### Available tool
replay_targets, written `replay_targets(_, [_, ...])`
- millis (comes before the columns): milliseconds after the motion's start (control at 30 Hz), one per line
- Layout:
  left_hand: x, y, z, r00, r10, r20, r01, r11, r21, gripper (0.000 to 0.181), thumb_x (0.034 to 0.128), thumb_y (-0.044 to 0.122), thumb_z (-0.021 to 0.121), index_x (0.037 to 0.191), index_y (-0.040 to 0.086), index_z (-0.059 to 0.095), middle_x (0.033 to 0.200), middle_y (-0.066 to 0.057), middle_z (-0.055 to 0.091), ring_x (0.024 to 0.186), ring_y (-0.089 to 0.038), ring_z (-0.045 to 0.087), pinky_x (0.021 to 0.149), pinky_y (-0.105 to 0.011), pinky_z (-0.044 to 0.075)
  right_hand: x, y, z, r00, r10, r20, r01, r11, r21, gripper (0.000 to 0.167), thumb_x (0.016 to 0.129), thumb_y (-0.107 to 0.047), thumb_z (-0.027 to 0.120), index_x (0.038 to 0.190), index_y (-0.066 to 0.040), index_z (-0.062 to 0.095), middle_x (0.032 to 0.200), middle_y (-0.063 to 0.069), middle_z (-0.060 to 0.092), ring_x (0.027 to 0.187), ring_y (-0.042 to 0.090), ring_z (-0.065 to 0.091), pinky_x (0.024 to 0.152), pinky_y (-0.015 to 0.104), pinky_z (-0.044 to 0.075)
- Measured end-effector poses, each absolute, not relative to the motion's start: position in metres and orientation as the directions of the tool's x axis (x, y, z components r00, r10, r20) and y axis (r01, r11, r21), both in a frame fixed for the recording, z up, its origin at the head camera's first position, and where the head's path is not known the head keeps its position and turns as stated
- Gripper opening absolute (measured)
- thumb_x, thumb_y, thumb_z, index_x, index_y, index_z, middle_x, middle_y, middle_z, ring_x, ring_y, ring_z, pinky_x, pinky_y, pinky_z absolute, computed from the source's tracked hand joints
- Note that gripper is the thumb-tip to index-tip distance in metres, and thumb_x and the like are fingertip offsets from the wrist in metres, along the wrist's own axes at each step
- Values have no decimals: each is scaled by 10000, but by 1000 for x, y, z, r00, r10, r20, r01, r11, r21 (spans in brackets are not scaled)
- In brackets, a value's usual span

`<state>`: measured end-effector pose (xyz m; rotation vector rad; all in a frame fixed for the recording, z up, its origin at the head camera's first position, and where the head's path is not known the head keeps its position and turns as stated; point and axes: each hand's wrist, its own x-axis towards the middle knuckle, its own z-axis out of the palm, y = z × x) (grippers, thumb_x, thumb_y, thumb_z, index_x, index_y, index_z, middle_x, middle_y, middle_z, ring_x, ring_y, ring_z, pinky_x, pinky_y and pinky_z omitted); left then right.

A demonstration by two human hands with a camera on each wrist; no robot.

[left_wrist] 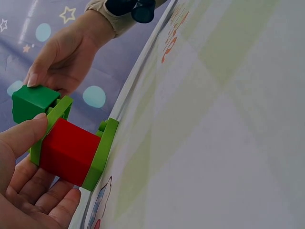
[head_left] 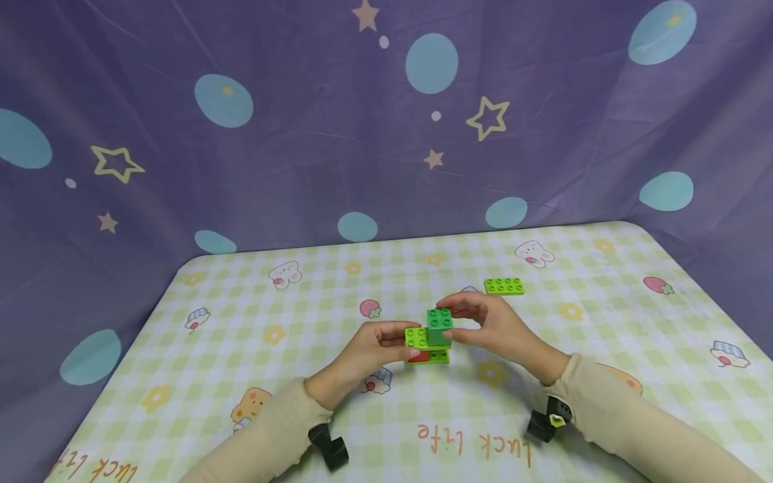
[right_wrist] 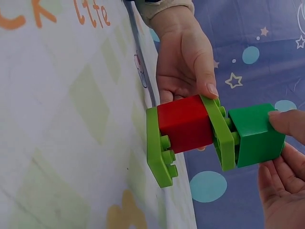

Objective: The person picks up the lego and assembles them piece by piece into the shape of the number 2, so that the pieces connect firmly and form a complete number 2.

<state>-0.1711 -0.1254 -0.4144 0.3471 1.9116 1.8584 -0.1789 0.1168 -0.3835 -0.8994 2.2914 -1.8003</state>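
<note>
A small stack stands on the table: a light green lower plate [right_wrist: 156, 150], a red block [right_wrist: 185, 124] on its one end, and an upper light green plate [right_wrist: 223, 138] over the red block. My left hand [head_left: 371, 347] pinches the stack at the upper plate, thumb in front and fingers behind. Between the thumb and fingers of my right hand [head_left: 498, 323] is a dark green block [head_left: 439, 327], held over the right end of the upper plate. In the right wrist view, studs of the plate show in a narrow gap beneath the green block.
Another light green plate [head_left: 504, 286] lies studs up behind my right hand. A checked cloth with printed pictures covers the table [head_left: 326, 288]. A purple patterned curtain [head_left: 314, 168] hangs along the back edge.
</note>
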Motion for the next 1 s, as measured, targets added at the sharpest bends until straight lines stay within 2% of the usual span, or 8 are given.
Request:
replay_targets(133, [-171, -125, -414, -869, 473, -143, -128, 65, 990, 413, 823, 57, 717, 1220, 4, 616, 1110, -145, 676, 968, -187, 664, 772, -252, 526, -177, 117, -383, -822, -496, 281, -392, 133, -910, 384, 783, -9, 742, 1145, 19, 617, 1117, 136, 638, 1000, 113, 614, 917, 406, 476])
replay_targets(367, [-170, -126, -411, -870, 473, -135, -120, 64, 991, 412, 827, 39, 706, 1226, 0, 611, 1122, -148, 671, 978, -188, 662, 779, -251, 526, -176, 115, -386, -835, -474, 278, -365, 100, -926, 391, 777, 18, 735, 1147, 41, 607, 1131, 163, 627, 1007, 88, 609, 903, 266, 483])
replay_targets(633, [-170, -125, -412, -867, 483, -124, -102, 72, 992, 411, 834, 44, 700, 1230, -11, 604, 1137, -160, 661, 983, -196, 661, 780, -247, 526, -173, 112, -403, -865, -459, 203, -253, 51, -966, 396, 802, -35, 734, 1169, 26, 598, 1088, 73, 655, 991, 154, 637, 897, 316, 491])
replay_targets(767, [-171, -126, -413, -864, 490, -115, -91, 72, 993, 416, 839, 37, 690, 1238, -29, 592, 1146, -177, 653, 989, -198, 658, 781, -243, 524, -172, 111, -406, -874, -444, 197, -250, 64, -966, 388, 800, -56, 742, 1160, 7, 611, 1094, 99, 655, 1000, 171, 635, 900, 317, 489])
replay_targets(1000, [-170, -125, -411, -870, 473, -137, -108, 88, 990, 405, 830, 55, 708, 1223, 16, 618, 1130, -142, 668, 982, -197, 662, 776, -250, 528, -172, 109, -407, -876, -433, 215, -272, 75, -959, 377, 801, -67, 744, 1152, 11, 633, 1087, 87, 664, 998, 177, 637, 898, 319, 490])
